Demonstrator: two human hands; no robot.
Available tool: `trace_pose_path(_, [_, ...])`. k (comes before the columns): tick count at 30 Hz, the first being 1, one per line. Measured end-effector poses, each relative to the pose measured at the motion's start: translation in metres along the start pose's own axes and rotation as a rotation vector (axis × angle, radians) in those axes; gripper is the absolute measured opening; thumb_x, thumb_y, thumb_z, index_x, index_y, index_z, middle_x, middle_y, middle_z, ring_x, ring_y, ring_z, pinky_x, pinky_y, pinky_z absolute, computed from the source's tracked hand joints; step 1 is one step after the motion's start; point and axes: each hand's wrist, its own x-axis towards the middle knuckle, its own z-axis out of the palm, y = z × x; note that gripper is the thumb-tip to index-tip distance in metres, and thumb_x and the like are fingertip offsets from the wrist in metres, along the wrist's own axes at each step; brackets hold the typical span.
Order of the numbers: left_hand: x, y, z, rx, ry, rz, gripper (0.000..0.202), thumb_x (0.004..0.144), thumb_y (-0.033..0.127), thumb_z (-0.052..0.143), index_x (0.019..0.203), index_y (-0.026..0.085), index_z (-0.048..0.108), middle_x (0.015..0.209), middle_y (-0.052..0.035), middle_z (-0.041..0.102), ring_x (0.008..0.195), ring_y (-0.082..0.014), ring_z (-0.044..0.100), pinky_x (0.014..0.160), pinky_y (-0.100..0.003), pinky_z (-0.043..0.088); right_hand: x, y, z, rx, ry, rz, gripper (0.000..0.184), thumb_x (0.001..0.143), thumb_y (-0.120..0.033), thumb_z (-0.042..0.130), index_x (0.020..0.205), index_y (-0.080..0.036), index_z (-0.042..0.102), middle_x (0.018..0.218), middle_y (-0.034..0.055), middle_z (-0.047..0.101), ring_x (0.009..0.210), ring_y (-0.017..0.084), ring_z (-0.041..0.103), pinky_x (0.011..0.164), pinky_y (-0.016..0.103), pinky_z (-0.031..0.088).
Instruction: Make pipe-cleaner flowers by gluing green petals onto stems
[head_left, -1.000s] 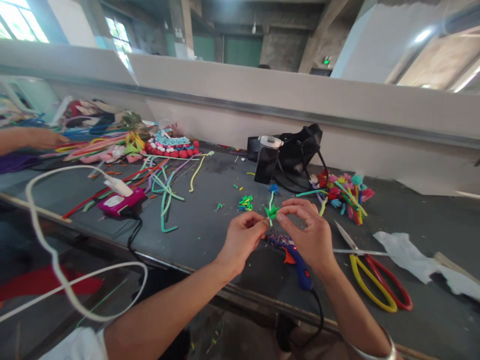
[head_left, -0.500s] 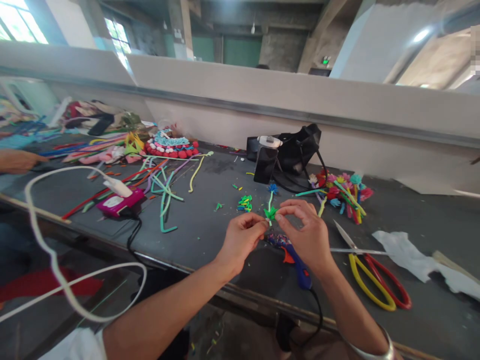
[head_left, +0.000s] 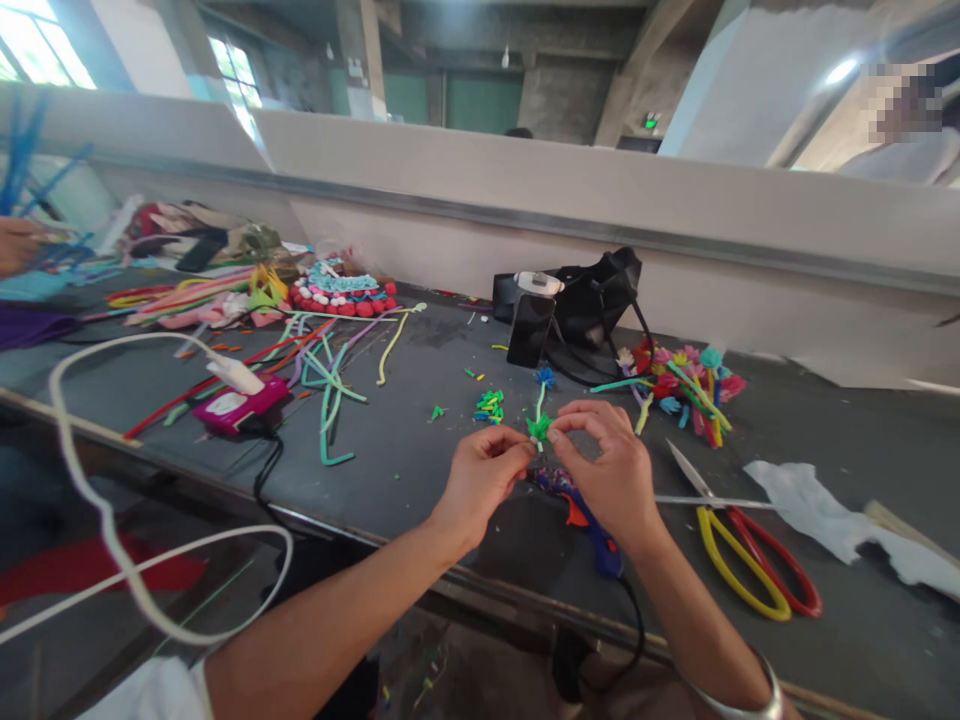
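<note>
My left hand (head_left: 484,478) and my right hand (head_left: 611,470) meet above the dark table (head_left: 420,450), both pinching a small green pipe-cleaner flower piece (head_left: 538,427). Its pale stem runs up to a blue tuft (head_left: 546,377) behind it. A blue glue gun (head_left: 589,520) lies on the table right under my hands, its black cord dropping over the front edge. A little heap of cut green bits (head_left: 491,405) lies just left of my hands.
Scissors with yellow and red handles (head_left: 742,560) lie at the right, beside white paper (head_left: 817,510). A bunch of finished flowers (head_left: 682,385), a black bag (head_left: 600,300) and a phone (head_left: 530,328) are behind. Loose pipe cleaners (head_left: 322,370), a pink box (head_left: 244,405) and another person's hand (head_left: 19,245) are left.
My hands stay pinched on the green piece with only slight finger shifts. The other person's hand at the far left has risen, holding blue pipe cleaners.
</note>
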Motion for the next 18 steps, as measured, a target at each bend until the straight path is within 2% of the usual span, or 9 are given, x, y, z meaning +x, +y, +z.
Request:
trace_pose_path(11, [0.002, 0.000, 0.000, -0.001, 0.010, 0.006, 0.016, 0.072, 0.029, 0.069, 0.070, 0.015, 0.062, 0.050, 0.0056, 0.048, 0.040, -0.0042, 0.035, 0.038, -0.018, 0.022, 0.000, -0.004, 0.002, -0.014, 0.026, -0.012, 0.007, 0.083, -0.018, 0.064, 0.077, -0.021, 0.066, 0.088, 0.0035, 0.067, 0.087, 0.021, 0.059, 0.082, 0.038, 0.045])
trace_pose_path(18, [0.003, 0.002, -0.003, -0.041, -0.005, 0.022, 0.020, 0.074, 0.034, 0.070, 0.073, 0.015, 0.061, 0.054, 0.0051, 0.051, 0.038, -0.0040, 0.036, 0.036, -0.019, 0.021, 0.000, -0.007, -0.009, 0.026, 0.129, 0.024, 0.007, 0.087, -0.024, 0.064, 0.091, -0.022, 0.070, 0.093, 0.0042, 0.069, 0.093, 0.021, 0.063, 0.087, 0.040, 0.047])
